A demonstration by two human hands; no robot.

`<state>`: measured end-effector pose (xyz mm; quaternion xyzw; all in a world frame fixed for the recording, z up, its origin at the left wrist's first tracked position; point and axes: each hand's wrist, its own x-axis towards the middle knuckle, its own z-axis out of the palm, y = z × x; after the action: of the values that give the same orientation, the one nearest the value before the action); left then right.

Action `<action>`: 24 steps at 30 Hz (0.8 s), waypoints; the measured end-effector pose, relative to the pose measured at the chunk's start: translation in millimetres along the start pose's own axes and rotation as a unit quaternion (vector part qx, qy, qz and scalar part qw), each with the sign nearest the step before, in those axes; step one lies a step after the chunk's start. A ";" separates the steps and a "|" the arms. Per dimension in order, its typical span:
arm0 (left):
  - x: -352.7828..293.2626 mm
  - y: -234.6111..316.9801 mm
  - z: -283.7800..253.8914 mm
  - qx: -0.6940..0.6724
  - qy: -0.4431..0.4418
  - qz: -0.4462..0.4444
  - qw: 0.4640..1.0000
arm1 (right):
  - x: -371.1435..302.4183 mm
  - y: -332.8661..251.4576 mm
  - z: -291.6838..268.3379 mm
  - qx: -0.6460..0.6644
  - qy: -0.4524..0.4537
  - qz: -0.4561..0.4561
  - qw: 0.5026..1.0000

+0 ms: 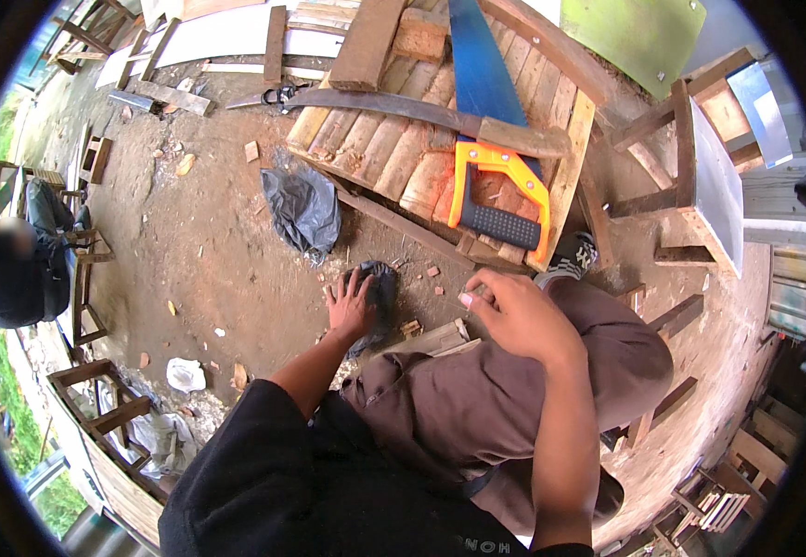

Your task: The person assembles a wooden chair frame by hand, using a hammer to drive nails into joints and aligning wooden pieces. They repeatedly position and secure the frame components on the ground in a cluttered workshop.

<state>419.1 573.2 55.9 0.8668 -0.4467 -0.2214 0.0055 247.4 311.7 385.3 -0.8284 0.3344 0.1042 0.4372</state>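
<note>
My left hand point(352, 302) reaches down low over the ground, fingers spread, against a dark thing point(383, 295) that may be my shoe; whether it presses on it I cannot tell. My right hand point(512, 308) is raised by my bent knee with thumb and fingertips pinched together; what they hold, if anything, is too small to make out. Beyond it, a handsaw with an orange and black handle point(505, 223) and blue blade point(483, 70) lies on a slatted wooden bench point(361, 135). A long machete point(380, 104) with a wooden handle crosses the saw blade.
A crumpled black plastic bag point(301, 212) lies on the dirt floor left of the bench. Wood blocks point(363, 42) rest on the bench top. A wooden chair frame point(686, 186) stands at right. Another person point(27, 269) sits at far left. White plastic point(186, 374) litters the ground.
</note>
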 end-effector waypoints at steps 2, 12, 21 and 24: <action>-7.3 12.2 5.8 -0.061 -0.027 -0.131 0.989 | -2.6 2.4 0.6 0.002 0.001 0.007 1.000; 36.0 1.0 -21.4 -0.363 -0.047 -0.234 0.901 | -10.9 4.1 -7.2 -0.033 0.034 0.015 0.999; 78.2 69.9 -64.6 -0.473 -0.139 -0.030 0.869 | -16.4 6.8 -12.7 -0.016 0.065 -0.001 0.998; 65.5 70.4 -37.1 -0.364 -0.218 0.083 0.902 | -19.5 8.9 -12.4 -0.019 0.066 0.004 0.998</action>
<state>412.1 473.0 79.1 0.6942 -0.3954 -0.5508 0.2415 225.5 307.4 395.9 -0.8403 0.3639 0.0579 0.3976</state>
